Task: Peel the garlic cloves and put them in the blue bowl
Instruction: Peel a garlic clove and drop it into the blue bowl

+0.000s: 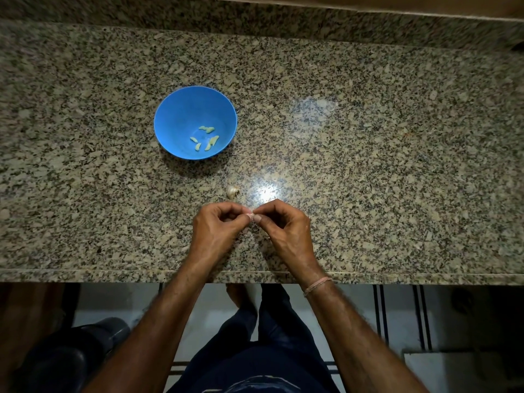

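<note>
Between both hands, over the counter: garlic clove pinched by left hand and right hand; blue bowl well beyond, leftward

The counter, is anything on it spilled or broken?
Nothing stands out. The blue bowl sits upright on the counter with the peeled cloves all inside it. One garlic piece lies alone just beyond the left hand and right hand, which pinch a clove between them.

Home kitchen, speckled granite counter, tiled floor below
</note>
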The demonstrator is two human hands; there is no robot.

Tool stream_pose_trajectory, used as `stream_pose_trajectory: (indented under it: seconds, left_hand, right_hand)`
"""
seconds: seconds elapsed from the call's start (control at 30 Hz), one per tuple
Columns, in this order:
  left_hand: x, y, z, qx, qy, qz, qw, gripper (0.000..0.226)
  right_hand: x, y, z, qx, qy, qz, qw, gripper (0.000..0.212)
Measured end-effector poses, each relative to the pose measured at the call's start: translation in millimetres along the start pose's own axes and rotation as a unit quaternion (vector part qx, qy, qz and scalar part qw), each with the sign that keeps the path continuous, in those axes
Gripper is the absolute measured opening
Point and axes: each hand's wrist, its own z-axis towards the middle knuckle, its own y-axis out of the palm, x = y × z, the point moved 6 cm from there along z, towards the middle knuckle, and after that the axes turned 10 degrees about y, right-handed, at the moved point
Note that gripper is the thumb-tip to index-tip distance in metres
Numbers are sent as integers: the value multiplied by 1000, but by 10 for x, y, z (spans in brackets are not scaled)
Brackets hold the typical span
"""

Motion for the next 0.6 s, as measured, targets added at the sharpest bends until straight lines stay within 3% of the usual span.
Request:
stream_pose_trajectory:
  seconds: [0.23,0.6]
  left_hand:
    - [7,27,-19,9,22,30,999,2]
    - [-2,173,-42,21,13,28,999,6]
  right_hand:
    - [26,-31,4,6,8,7,1000,7]
    - [132,-37,3,-4,130,123,984,8]
